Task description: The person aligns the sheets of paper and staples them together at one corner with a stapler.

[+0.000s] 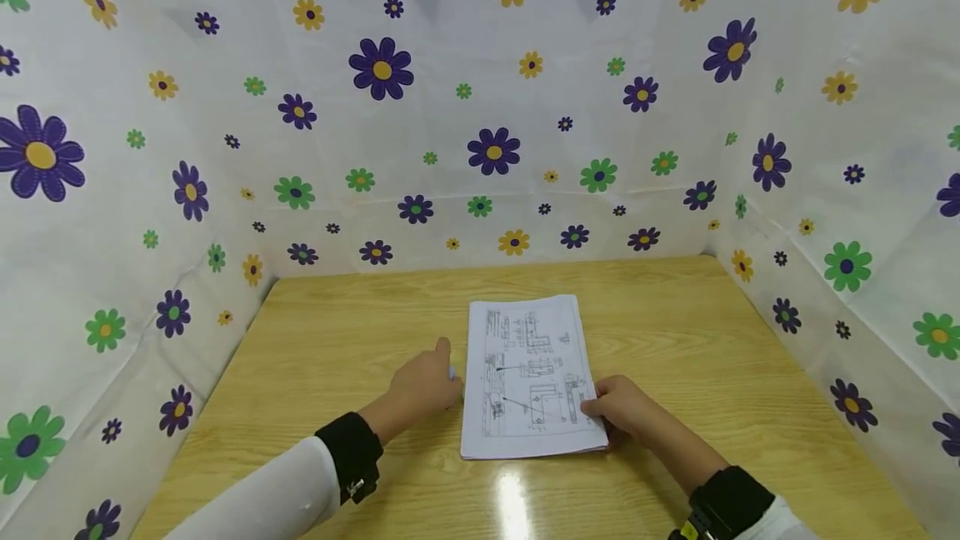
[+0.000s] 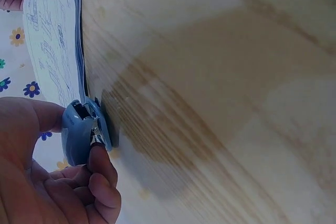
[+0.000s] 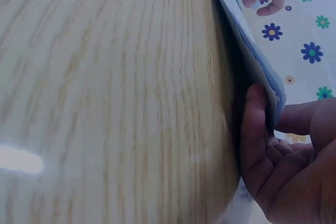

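A stack of paper sheets (image 1: 525, 382), its top page printed with technical drawings, lies on the table. My left hand (image 1: 426, 382) is at the stack's left edge, mostly hiding what it holds in the head view. In the left wrist view, its thumb and fingers pinch a small light-blue stapler (image 2: 79, 135), whose open end is right at the edge of the papers (image 2: 55, 40). My right hand (image 1: 622, 407) grips the stack near its lower right corner, thumb on top. Its fingers (image 3: 254, 140) are curled beneath the sheets in the right wrist view, with that edge slightly raised.
The wooden table (image 1: 360, 315) is enclosed at the back and both sides by a white cloth (image 1: 465, 157) patterned with purple, green and yellow flowers. Dark bands with small devices circle both wrists. Light glares off the table in front of the papers.
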The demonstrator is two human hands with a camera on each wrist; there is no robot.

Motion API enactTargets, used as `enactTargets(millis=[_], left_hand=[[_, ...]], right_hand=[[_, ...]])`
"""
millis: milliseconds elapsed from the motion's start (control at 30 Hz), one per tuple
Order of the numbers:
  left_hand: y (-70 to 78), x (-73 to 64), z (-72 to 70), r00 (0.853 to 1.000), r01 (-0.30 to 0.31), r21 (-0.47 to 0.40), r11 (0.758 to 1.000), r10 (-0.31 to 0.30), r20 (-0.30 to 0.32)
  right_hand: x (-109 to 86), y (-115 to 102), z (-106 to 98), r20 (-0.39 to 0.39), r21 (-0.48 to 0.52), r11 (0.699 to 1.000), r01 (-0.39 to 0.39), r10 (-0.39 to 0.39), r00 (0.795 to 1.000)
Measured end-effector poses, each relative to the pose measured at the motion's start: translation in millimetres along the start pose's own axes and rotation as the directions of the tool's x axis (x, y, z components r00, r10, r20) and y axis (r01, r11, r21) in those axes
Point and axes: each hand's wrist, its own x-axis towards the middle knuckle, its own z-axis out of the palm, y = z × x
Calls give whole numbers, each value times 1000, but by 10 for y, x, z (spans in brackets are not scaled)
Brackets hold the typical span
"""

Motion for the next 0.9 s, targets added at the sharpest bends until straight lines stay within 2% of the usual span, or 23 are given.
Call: enactTargets(millis=[200, 333, 633, 733, 900], left_hand=[[41, -41, 54, 999, -35, 22, 999, 36, -25], [57, -58, 77, 997, -48, 52, 997, 51, -50], [73, -104, 19, 999, -1, 93, 996, 6, -53], [80, -129, -15, 998, 1, 127, 992, 7, -67], [83, -143, -62, 996, -11, 153, 988, 25, -87]], right_hand=[[-58, -17, -15, -62, -90, 996, 18, -23, 998], [-90, -23, -6, -114, -190, 981, 38, -61, 992], [-159, -28, -51, -139, -372, 928, 31, -89, 986], [-180, -34, -71, -152, -405, 914, 25, -95, 984], [-187, -61, -96, -161, -408, 913, 23, -97, 982]])
